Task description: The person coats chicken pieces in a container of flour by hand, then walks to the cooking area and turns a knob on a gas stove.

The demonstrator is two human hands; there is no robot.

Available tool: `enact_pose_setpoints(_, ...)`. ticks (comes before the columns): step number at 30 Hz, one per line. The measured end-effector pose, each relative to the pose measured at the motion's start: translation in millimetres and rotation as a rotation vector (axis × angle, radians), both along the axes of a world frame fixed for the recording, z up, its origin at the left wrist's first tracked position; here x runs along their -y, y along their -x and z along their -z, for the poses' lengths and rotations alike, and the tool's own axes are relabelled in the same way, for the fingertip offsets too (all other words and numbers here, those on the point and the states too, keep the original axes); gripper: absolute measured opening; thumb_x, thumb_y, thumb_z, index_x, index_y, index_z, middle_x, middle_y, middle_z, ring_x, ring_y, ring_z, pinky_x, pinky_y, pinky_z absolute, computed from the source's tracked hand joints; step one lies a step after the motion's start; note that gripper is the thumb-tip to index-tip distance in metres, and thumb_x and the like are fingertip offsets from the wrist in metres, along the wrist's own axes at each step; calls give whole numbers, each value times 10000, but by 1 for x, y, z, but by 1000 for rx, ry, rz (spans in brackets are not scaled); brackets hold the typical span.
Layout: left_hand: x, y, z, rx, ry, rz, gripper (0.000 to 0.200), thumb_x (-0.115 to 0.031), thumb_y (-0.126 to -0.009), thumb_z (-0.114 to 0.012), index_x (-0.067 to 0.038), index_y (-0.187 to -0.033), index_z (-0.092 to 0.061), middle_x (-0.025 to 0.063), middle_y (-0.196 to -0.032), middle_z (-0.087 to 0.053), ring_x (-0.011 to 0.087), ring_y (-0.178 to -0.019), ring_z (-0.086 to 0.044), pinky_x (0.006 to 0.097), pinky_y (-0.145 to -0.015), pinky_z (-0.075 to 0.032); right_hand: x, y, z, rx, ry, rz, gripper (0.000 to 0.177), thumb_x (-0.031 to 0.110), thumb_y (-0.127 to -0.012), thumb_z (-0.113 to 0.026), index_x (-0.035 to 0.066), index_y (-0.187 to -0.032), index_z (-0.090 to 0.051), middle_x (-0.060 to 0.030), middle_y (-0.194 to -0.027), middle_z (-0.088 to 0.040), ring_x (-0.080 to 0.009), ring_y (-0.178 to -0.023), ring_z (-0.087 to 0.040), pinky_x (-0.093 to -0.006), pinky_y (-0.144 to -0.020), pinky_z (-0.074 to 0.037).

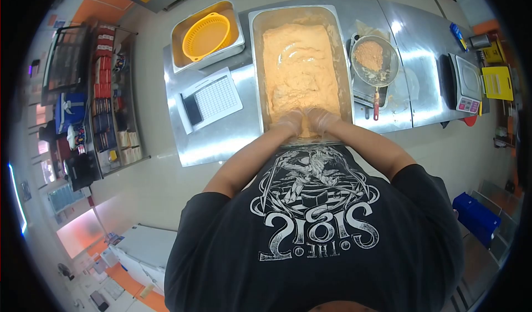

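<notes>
A deep metal pan (256, 62) holds a large orange-tan, dough-like mass (302, 51) with a wet, uneven surface. At the pan's near end, my left hand (291, 121) and my right hand (320, 120) press into this mass close beside each other. Both seem to wear thin clear gloves. Their fingers are sunk in or hidden by the mass, so how far they are closed does not show. The surface just beyond my hands is rougher and lumpier than at the far end.
Left of the pan are a yellow basket (191, 37) inside a metal tub (237, 44) and a white gridded cutter (216, 98). To the right, a strainer (382, 79) holds crumbly reddish matter. A scale (468, 84) stands at the steel table's (424, 68) right end.
</notes>
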State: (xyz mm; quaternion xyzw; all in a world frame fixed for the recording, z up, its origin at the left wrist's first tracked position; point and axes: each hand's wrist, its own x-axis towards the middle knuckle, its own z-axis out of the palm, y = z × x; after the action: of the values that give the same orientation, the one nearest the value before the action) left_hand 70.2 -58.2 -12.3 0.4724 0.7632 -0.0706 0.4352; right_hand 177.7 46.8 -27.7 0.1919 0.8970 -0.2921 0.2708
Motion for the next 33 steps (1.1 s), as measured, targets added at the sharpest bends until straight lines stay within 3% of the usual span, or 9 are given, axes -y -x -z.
enact_pose_setpoints(3,-12,16,-24,68,227,261,514,-242,-823,-548,29,-1238,-413,231,-1185,-537,324,-1097,-539,372,-880,-457,-8,5,-26,202,7,-83,372,241,-764,-617,-30,-1019,-621,-239,-1046,-607,-322,-984,-602,-371,-828,-471)
enact_pose_setpoints(9,1,6,-33,91,81,-204,404,-218,-850,-451,12,-1171,-532,224,-1179,-547,302,-1130,-526,359,-900,-447,9,0,-27,110,101,166,401,307,-805,-532,-29,-1009,-612,-264,-1062,-586,-348,-1013,-576,-399,-854,-453)
enact_pose_setpoints(11,3,9,-29,112,76,-74,437,-291,-893,-354,25,-1132,-539,233,-1202,-525,336,-1129,-511,392,-922,-421,18,0,-10,107,119,352,447,354,-824,-509,-22,-1045,-608,-268,-1090,-575,-359,-1028,-568,-405,-876,-442)
enact_pose_setpoints(14,4,10,-1,97,15,80,473,-315,-919,-278,25,-1123,-537,235,-1222,-507,364,-1133,-495,413,-942,-400,18,7,27,127,132,137,576,484,-894,-358,-1,-1105,-589,-263,-1131,-559,-362,-1069,-548,-420,-885,-428)
enact_pose_setpoints(15,4,10,18,82,-13,123,474,-309,-921,-265,22,-1128,-534,234,-1225,-504,370,-1135,-490,415,-947,-396,24,9,40,90,183,423,590,498,-890,-352,5,-1114,-587,-257,-1138,-558,-363,-1069,-548,-426,-885,-425)
enact_pose_setpoints(17,0,0,57,108,14,-325,457,-286,-925,-260,15,-1137,-532,220,-1223,-511,368,-1128,-495,413,-949,-395,41,13,55,13,285,1002,619,528,-882,-341,17,-1132,-583,-245,-1152,-557,-364,-1069,-548,-439,-886,-419)
enact_pose_setpoints(21,-12,-7,73,153,25,-702,461,-302,-923,-275,10,-1148,-529,214,-1220,-517,370,-1120,-501,408,-944,-398,44,31,37,269,177,1068,591,505,-857,-426,4,-1131,-579,-258,-1141,-558,-379,-1044,-561,-413,-860,-443)
enact_pose_setpoints(29,-17,-4,49,121,-24,-481,503,-376,-911,-322,10,-1165,-522,218,-1218,-521,374,-1108,-510,397,-927,-405,20,28,54,136,252,1012,567,499,-834,-462,2,-1062,-612,-248,-1069,-598,-375,-1018,-576,-432,-858,-437)
enact_pose_setpoints(33,-10,17,78,60,-58,-113,538,-430,-894,-379,7,-1175,-518,218,-1215,-526,378,-1100,-517,390,-913,-409,3,26,39,39,67,708,500,455,-818,-520,7,-1011,-630,-248,-1044,-603,-366,-996,-585,-414,-842,-455)
